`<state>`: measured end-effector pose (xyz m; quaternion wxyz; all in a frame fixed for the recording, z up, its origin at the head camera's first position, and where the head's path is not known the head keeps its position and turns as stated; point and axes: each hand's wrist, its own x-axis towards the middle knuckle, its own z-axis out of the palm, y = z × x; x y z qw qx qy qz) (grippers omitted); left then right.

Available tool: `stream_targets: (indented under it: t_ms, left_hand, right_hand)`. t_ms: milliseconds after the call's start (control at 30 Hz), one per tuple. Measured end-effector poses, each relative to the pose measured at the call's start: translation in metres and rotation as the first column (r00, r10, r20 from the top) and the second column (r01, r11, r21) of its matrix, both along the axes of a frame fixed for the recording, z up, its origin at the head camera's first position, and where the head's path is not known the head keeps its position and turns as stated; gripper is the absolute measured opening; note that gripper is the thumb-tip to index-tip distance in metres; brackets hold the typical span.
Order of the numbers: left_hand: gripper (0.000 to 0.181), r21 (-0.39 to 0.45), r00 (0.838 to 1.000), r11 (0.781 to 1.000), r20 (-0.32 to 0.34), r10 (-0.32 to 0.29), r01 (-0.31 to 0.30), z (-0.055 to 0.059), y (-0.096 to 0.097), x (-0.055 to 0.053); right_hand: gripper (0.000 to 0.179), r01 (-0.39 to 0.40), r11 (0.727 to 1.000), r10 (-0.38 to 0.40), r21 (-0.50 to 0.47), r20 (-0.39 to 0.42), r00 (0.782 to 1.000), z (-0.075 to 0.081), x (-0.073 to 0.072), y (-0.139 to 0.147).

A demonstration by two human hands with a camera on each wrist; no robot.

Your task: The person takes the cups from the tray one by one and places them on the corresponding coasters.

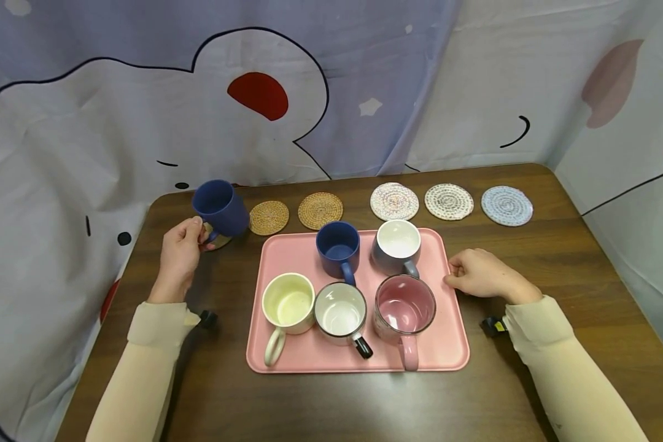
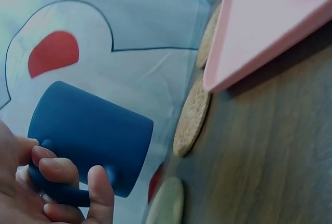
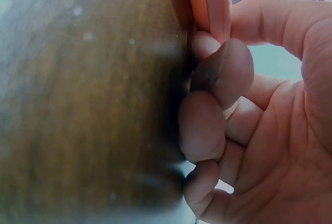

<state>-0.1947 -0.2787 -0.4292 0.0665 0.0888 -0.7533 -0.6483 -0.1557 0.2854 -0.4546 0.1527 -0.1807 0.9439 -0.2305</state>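
At the table's far left, my left hand [image 1: 179,255] grips a dark blue mug [image 1: 223,210] by its handle. In the left wrist view the fingers curl round the handle, and the mug [image 2: 98,130] is raised over a coaster [image 2: 168,203]. The head view shows only part of that coaster [image 1: 221,242] below the mug. My right hand [image 1: 483,274] pinches the right rim of a pink tray [image 1: 447,350]; the right wrist view has thumb and fingers on the tray edge [image 3: 215,6]. On the tray stand a smaller blue mug [image 1: 338,245] and several others.
Also on the tray are a grey mug [image 1: 389,255], a pale yellow mug [image 1: 288,304], a white mug [image 1: 339,310] with a black handle and a pink mug [image 1: 404,307]. Woven tan coasters [image 1: 320,210] and patterned round coasters [image 1: 449,202] line the back, before a curtain [image 1: 364,73].
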Motion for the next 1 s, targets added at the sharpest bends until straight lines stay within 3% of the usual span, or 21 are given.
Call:
stream_targets:
  t_ms: [533,1000]
  left_hand:
    - [0.043,0.115,0.985,0.979,0.018,0.170,-0.171,-0.004,-0.030,-0.011]
    - [0.042,0.119,0.980,0.973,0.049,0.195,-0.199,-0.016,-0.042,-0.014]
  right_hand:
    - [0.035,-0.014,1.000,0.014,0.001,-0.027,1.000,0.002,0.002,-0.001]
    - [0.037,-0.014,1.000,0.014,0.000,-0.021,1.000,0.001,0.002,-0.001]
